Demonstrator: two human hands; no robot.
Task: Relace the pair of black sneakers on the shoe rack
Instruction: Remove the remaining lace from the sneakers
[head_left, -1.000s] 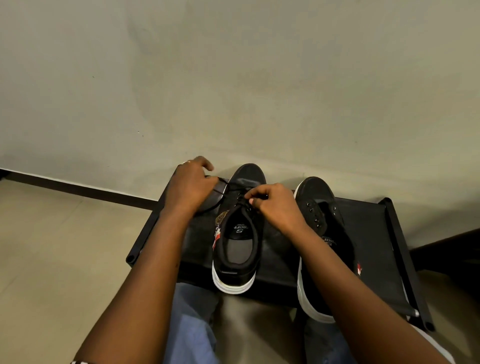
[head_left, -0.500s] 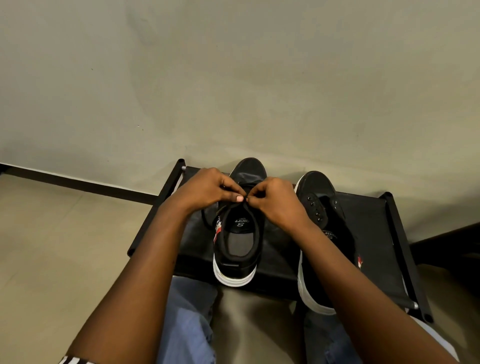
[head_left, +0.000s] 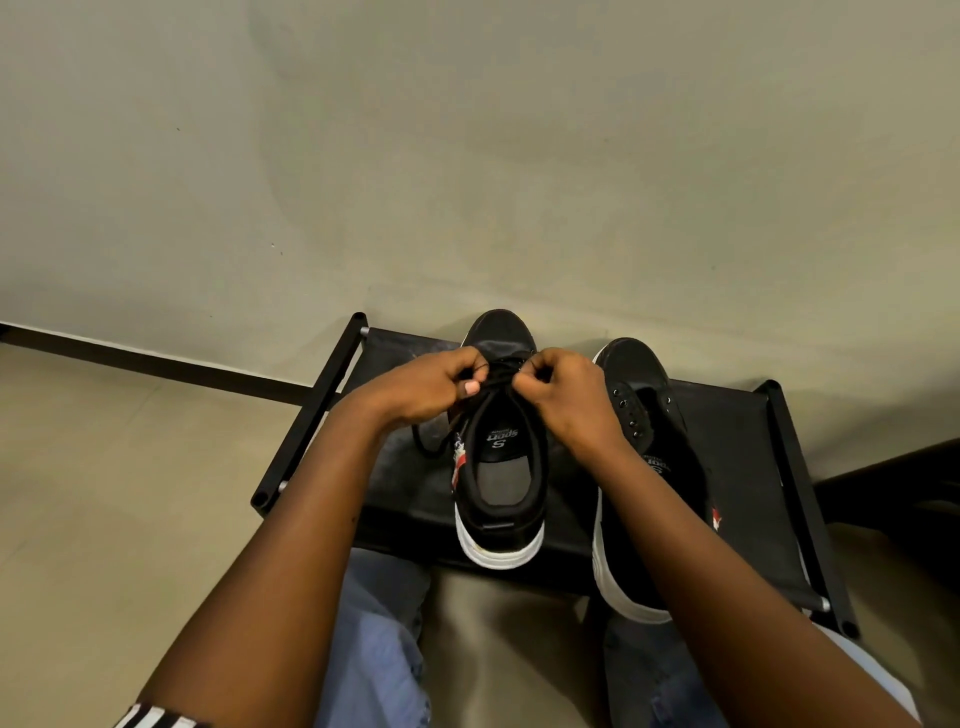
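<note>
Pinching the lace (head_left: 496, 382) in a tight curled grip, left hand (head_left: 423, 387) and right hand (head_left: 563, 397) meet over one sneaker (head_left: 501, 467), apparently to tie it, its unlaced mate (head_left: 644, 410) waiting beside.

Black white-soled sneakers (head_left: 500, 525), black lace (head_left: 496, 383), black rack (head_left: 311, 415), blue jeans (head_left: 374, 649), black-and-white striped sleeve (head_left: 156, 719), beige wall (head_left: 467, 156)
</note>
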